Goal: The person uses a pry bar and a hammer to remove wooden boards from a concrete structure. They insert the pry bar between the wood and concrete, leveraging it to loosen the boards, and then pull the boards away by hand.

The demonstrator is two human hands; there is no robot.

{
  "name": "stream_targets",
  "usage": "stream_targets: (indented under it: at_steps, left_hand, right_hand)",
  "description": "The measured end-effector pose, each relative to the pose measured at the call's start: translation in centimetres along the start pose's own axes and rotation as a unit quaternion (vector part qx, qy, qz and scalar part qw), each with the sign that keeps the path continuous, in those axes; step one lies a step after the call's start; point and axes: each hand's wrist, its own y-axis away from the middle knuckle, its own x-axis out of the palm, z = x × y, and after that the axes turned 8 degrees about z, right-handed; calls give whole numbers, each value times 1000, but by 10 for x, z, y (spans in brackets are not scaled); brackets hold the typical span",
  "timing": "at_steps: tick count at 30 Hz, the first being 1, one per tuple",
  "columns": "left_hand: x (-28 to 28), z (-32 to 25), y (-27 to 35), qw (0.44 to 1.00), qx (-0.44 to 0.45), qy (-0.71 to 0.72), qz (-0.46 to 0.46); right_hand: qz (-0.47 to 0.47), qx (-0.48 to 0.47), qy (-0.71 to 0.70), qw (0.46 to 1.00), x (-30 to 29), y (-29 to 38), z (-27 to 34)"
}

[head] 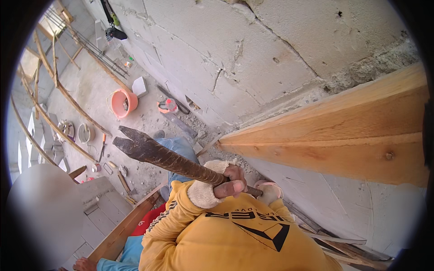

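A rusty steel pry bar with a forked claw end (169, 161) slants across the view, its claw towards the upper left. My left hand (230, 183), in a cream knitted fingerless glove, is closed around its shaft, thumb on the near side. My right hand (269, 193), in a similar glove, is at the bar's far, lower end; its fingers are mostly hidden. Both hands are in front of my yellow shirt. To the right, a wooden frame (322, 135) stands against the pale block wall (237, 61), which has cracks and rough mortar along the frame's edge.
Another person's hand (84, 264) and blue sleeve are at lower left, by a wooden board (117, 233). A pink bucket (124, 103), a grey bucket (86, 133), a handsaw (102, 147) and rubble lie on the floor. Bent wooden poles (76, 105) stand at left.
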Motion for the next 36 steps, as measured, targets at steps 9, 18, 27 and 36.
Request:
stream_targets:
  at_steps: [9, 18, 27, 36]
  left_hand:
    - [-196, -106, -20, 968, 70, 235, 49]
    - [-375, -290, -4, 953, 62, 285, -78]
    - [-429, -373, -48, 914, 69, 245, -315]
    - [-391, -388, -107, 905, 118, 369, -175]
  right_hand:
    - [-114, 90, 7, 989, 41, -53, 133]
    - [-180, 180, 120, 960, 25, -103, 383]
    - [-395, 92, 328, 853, -73, -88, 494]
    - [-459, 117, 415, 777, -157, -70, 527]
